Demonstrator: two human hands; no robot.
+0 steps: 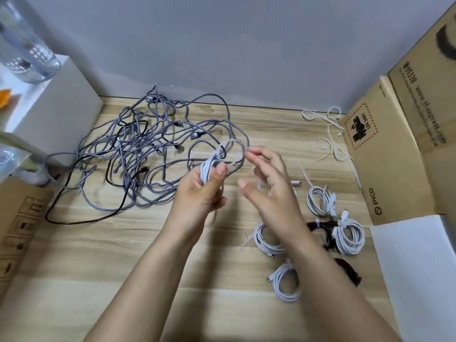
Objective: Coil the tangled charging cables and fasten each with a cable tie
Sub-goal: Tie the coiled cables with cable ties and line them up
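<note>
White coiled cable (208, 169) is held above the wooden worktop (128, 255), just in front of the tangle of grey braided cables (158, 144). My left hand (202, 191) is closed around the coil, thumb pressed across the turns. A white cable tie (233, 150) loops up from the coil towards my right hand (269, 183), whose fingers are loosely spread; the frame is blurred there and I cannot tell whether the fingertips actually pinch the tie's end.

Judgement on handling: the coil looks light and soft, with springy turns that would likely fan apart if the thumb eased off, so the hold belongs across the bundled turns, close beside where the tie crosses. The tie looks thin, smooth and semi-stiff; it is best taken at its free tail.

Four tied white coils (348, 235) lie to the right on the worktop, spare cable ties (328, 134) further back near the cardboard box (385, 149). The grey tangle, with one black cable (81, 219) in it, is unsorted.
</note>
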